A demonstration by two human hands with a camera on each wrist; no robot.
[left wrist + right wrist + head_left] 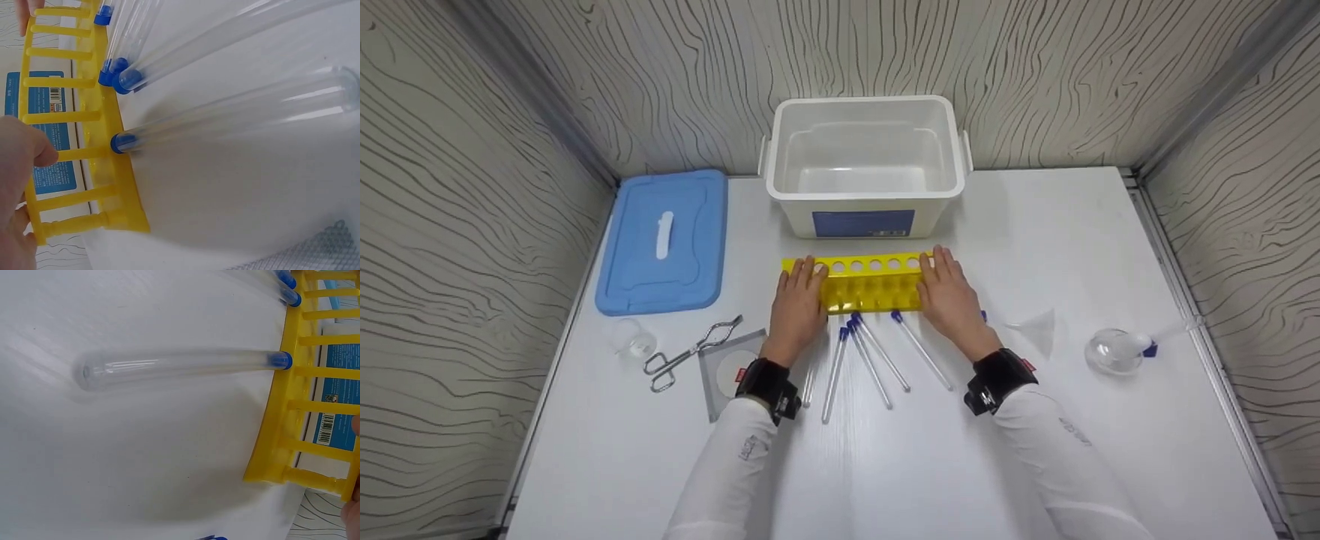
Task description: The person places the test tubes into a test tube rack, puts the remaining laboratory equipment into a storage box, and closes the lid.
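Observation:
A yellow test tube rack [873,296] stands upright on the white table. My left hand [797,313] grips its left end, thumb at the upper edge in the left wrist view. On the other end, my right hand [955,306] holds the rack by its top edge; only bits of its fingers [353,512] show in the right wrist view. Several clear test tubes [924,352] with blue caps lie in front of the rack, capped ends toward it. In the left wrist view, one tube [242,115] has its blue cap against the rack's base.
Behind the rack stands a white bin [865,196]; a blue lid [690,262] lies left. Crucible tongs [690,356], wire gauze [709,382] and a small clear vessel [639,343] are on the left. Rightward lie a clear funnel [1041,334] and a round glass vessel [1112,352].

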